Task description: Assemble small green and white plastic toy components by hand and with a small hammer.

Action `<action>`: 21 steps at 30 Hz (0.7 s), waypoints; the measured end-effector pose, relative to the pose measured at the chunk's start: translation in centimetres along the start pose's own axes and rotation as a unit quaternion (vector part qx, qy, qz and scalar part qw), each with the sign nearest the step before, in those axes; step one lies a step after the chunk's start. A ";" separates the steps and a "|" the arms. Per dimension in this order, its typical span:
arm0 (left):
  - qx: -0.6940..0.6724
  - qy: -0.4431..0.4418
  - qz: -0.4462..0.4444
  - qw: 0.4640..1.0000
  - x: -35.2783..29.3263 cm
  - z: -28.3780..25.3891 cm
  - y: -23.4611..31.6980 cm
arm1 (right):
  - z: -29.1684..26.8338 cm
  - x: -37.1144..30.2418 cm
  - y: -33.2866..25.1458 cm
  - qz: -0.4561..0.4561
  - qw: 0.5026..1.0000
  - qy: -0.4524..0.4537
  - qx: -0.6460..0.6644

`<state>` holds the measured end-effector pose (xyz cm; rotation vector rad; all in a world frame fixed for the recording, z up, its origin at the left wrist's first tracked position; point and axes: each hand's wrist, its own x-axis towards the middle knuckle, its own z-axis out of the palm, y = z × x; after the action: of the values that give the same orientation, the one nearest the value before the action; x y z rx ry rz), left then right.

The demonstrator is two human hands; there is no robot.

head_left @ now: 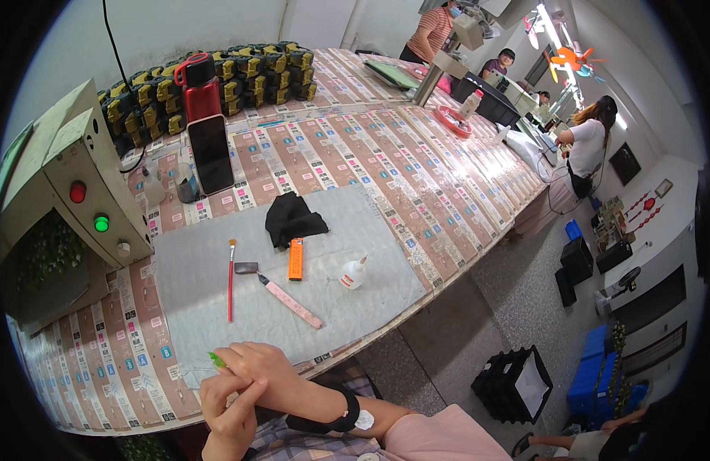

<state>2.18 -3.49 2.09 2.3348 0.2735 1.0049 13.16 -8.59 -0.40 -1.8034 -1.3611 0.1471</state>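
Note:
My right hand [256, 372] reaches in from the right, a black band round its wrist, and its fingers are closed. A small bright green piece [216, 359] sticks out at its fingertips. Below it my left hand [229, 406] is curled, its fingers pressed against the right hand; what they pinch is hidden. Both hands meet over the mat's near edge. Beyond them on the grey mat [193, 300] lie a thin red-handled brush [231, 284], a dark grey block [246, 268], a pink-handled craft knife [291, 301], an orange lighter [296, 260], a black cloth [292, 219] and a small white dropper bottle [353, 274].
A beige box with red and green lights [78, 192] stands at left. Behind the mat are a phone [210, 156], a red bottle [200, 91] and stacked yellow-black parts [266, 73]. A red tray [453, 121] sits farther along. Several people work beyond; a black crate [512, 384] is on the floor.

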 end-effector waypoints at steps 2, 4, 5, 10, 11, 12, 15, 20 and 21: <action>0.000 -0.020 0.014 1.000 0.2 -0.1 -0.1 | -0.1 0.0 0.0 0.000 1.000 -0.001 -0.002; 0.001 -0.022 0.013 1.000 0.1 -0.1 -0.1 | -0.1 -0.1 0.1 0.007 1.000 0.000 -0.001; 0.002 -0.024 0.012 1.000 0.1 -0.1 -0.2 | -0.1 -0.1 0.1 0.006 1.000 -0.001 -0.001; 0.002 -0.018 0.007 1.000 0.2 -0.1 -0.1 | 0.2 -0.1 0.1 0.005 1.000 -0.003 -0.006; 0.002 -0.016 0.003 1.000 0.2 -0.1 -0.1 | 0.2 -0.1 0.1 0.004 1.000 -0.003 -0.006; 0.002 -0.016 0.003 1.000 0.2 -0.1 -0.1 | 0.2 -0.1 0.2 0.005 1.000 -0.003 -0.006; 0.000 -0.012 0.002 1.000 0.1 0.1 -0.2 | 0.3 -0.2 0.2 0.005 1.000 -0.003 -0.003; -0.004 -0.017 0.005 1.000 0.0 0.1 -0.3 | 0.3 -0.2 0.3 0.005 1.000 0.001 0.001; -0.004 -0.017 0.005 1.000 0.0 0.2 -0.3 | 0.2 -0.2 0.2 0.008 1.000 -0.002 -0.002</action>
<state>2.28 -3.32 1.82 2.3460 0.2454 0.9683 13.18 -8.66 -0.72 -1.8185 -1.3503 0.1585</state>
